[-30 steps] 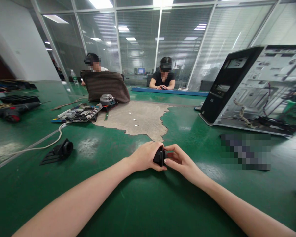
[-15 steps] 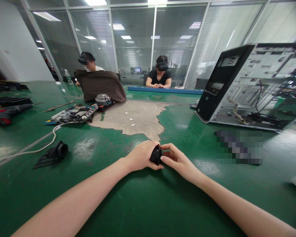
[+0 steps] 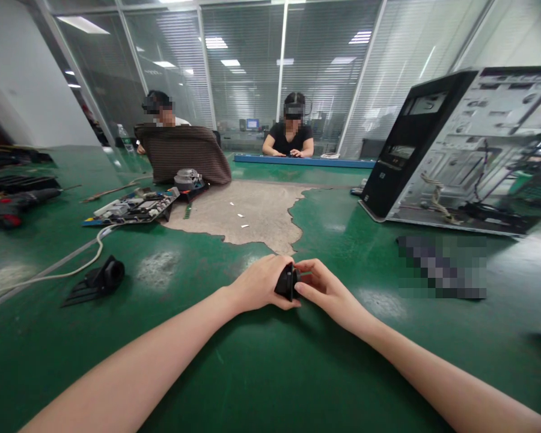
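Left hand: left hand (image 3: 259,282) low over the green table (image 3: 261,373), fingers curled round a small black part (image 3: 287,281), wrapped from its left side, thumb underneath at the front edge. Firm clasp, no gap between fingers.
Right hand: right hand (image 3: 327,290) meets the same part from the right. Thumb and forefinger pinched on its right end, other fingers bent loosely behind. What exactly the fingertips press on can't be told, too small.
Black part: dark, rounded, roughly cylindrical, held between both hands just above the table, centre of view, near edge of the worn patch (image 3: 247,213) where the green surface is gone.
Forearms: both bare, coming in from the bottom corners, converging on the part.
Left of hands: another black piece with a round collar and fins (image 3: 98,281) lies on the table, well apart from the hands. White cable (image 3: 74,260) runs past it.
Further left/back: circuit board (image 3: 133,207) flat on the table, power drill (image 3: 13,204) near the left edge.
Right: open computer case (image 3: 460,150) on its side, insides and wiring showing, well apart from the hands.
Others: two people at the far side of the table, one behind a brown cloth-covered object (image 3: 183,155), one in a black top with hands on a blue strip (image 3: 304,161).
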`<act>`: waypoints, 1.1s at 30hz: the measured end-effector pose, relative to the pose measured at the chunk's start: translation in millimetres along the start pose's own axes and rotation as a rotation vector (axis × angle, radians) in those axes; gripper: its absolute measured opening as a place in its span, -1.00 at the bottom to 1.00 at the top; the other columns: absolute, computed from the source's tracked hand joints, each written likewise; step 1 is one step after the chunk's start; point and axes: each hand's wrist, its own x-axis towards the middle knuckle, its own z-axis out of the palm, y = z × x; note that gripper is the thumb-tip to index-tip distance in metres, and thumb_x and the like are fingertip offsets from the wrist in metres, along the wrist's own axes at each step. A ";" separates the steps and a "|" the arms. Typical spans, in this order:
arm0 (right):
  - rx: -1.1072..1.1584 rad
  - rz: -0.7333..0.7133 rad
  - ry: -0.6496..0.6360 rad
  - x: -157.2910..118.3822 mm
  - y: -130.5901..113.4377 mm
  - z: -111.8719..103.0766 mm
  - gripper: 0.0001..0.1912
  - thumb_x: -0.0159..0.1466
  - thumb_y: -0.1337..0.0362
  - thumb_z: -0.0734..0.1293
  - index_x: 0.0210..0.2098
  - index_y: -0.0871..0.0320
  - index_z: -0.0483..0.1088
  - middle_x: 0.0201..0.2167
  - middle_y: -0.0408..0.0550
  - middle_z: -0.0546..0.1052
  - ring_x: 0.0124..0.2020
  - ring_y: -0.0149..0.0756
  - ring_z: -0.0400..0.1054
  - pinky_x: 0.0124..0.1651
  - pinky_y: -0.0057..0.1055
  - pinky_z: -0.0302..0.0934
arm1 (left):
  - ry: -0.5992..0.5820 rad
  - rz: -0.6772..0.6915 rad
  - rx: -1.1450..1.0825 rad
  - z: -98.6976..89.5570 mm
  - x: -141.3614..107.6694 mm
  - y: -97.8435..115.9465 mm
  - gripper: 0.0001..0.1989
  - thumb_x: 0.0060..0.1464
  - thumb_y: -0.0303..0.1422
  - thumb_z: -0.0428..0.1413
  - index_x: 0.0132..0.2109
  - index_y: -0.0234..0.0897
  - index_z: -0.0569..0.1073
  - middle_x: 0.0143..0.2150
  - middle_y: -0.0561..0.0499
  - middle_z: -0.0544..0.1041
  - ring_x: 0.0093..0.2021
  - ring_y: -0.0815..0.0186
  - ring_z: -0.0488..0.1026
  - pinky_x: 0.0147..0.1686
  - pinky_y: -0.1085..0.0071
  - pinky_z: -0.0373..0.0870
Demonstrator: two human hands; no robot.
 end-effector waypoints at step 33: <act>-0.021 -0.018 0.002 0.6 1.1 1.6 -0.82 0.17 0.24 0.23 -0.24 0.10 0.16 -0.27 -0.11 0.34 -0.18 -0.32 0.29 -0.13 -0.33 0.21 | 0.017 0.046 0.051 -2.2 -0.4 1.0 -0.48 -0.23 -0.09 0.15 -0.17 -0.30 0.20 -0.28 -0.04 0.36 -0.29 0.22 0.32 -0.30 0.36 0.26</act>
